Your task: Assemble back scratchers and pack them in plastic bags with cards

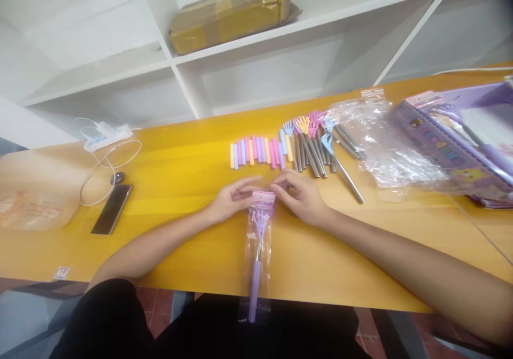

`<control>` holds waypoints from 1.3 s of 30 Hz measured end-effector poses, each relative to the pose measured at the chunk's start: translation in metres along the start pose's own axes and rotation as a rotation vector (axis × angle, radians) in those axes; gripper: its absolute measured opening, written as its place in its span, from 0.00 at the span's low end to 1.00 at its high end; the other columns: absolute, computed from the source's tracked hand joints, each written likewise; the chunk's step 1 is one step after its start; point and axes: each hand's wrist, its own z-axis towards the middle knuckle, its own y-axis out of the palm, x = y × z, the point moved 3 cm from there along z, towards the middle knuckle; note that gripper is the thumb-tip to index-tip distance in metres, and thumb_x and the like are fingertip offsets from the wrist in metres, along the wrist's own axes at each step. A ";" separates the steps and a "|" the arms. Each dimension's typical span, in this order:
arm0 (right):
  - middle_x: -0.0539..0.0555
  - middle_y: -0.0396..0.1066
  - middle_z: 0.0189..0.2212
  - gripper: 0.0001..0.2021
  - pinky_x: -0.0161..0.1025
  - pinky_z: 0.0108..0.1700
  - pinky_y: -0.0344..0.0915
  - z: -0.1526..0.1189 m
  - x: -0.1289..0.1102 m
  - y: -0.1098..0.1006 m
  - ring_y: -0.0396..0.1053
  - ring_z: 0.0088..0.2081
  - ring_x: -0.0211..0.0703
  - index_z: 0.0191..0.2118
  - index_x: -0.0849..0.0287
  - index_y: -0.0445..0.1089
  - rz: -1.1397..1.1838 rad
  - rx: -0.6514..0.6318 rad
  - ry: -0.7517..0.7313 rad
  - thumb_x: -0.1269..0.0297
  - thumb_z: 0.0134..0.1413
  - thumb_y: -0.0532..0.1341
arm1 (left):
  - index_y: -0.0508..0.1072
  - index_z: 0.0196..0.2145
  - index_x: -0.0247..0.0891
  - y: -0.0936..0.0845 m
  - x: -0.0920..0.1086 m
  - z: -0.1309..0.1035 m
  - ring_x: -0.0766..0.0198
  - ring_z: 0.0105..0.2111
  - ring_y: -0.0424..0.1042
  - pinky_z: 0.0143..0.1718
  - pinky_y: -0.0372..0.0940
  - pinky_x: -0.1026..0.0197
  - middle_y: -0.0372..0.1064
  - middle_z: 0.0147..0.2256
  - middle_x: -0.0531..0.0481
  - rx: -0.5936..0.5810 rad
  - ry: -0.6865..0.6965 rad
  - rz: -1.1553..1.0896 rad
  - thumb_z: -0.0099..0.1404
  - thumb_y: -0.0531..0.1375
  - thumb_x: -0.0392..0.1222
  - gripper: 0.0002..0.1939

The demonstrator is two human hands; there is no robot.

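A clear plastic bag (266,247) with a pink header card (263,200) lies in front of me, its lower end reaching past the table's near edge. Inside it is a purple back scratcher (255,289), claw end up by the card. My left hand (230,201) pinches the bag's top at the left corner. At the right corner, the thumb and fingers of my right hand (300,196) are closed on the same top edge. Beyond my hands lie a row of pastel handle sleeves (258,150) and a pile of back scratchers (315,145) with bare metal rods.
Empty clear bags (401,145) are heaped right of the pile, against a purple display box (444,140) holding packaged scratchers. To the left are a phone (112,209), a small black object (117,178) and a white power strip (108,134). Shelving behind carries a taped parcel (232,14).
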 end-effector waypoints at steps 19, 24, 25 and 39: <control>0.51 0.68 0.30 0.04 0.37 0.30 0.64 -0.005 -0.007 0.001 0.65 0.29 0.37 0.43 0.56 0.74 -0.014 -0.092 -0.239 0.66 0.69 0.61 | 0.75 0.56 0.36 -0.003 -0.005 -0.001 0.61 0.37 0.80 0.42 0.72 0.61 0.81 0.40 0.44 -0.016 -0.115 0.124 0.66 0.70 0.54 0.26; 0.52 0.71 0.33 0.08 0.36 0.29 0.62 -0.007 -0.008 0.002 0.66 0.29 0.37 0.47 0.55 0.75 -0.131 -0.144 -0.382 0.69 0.66 0.62 | 0.76 0.55 0.34 -0.003 -0.004 -0.003 0.60 0.40 0.80 0.45 0.71 0.60 0.81 0.43 0.41 -0.015 -0.103 0.120 0.67 0.70 0.53 0.26; 0.52 0.72 0.33 0.08 0.37 0.29 0.63 -0.007 -0.008 0.002 0.67 0.30 0.37 0.48 0.55 0.75 -0.149 -0.153 -0.402 0.69 0.65 0.62 | 0.76 0.55 0.34 -0.003 -0.004 -0.003 0.60 0.41 0.80 0.46 0.71 0.60 0.81 0.44 0.41 -0.015 -0.103 0.124 0.67 0.70 0.53 0.25; 0.52 0.72 0.34 0.10 0.37 0.30 0.63 -0.008 -0.011 -0.002 0.66 0.30 0.37 0.49 0.53 0.74 -0.259 -0.179 -0.545 0.68 0.64 0.63 | 0.77 0.55 0.35 -0.004 -0.003 -0.004 0.56 0.45 0.82 0.48 0.72 0.58 0.82 0.47 0.38 -0.035 -0.114 0.106 0.65 0.71 0.55 0.28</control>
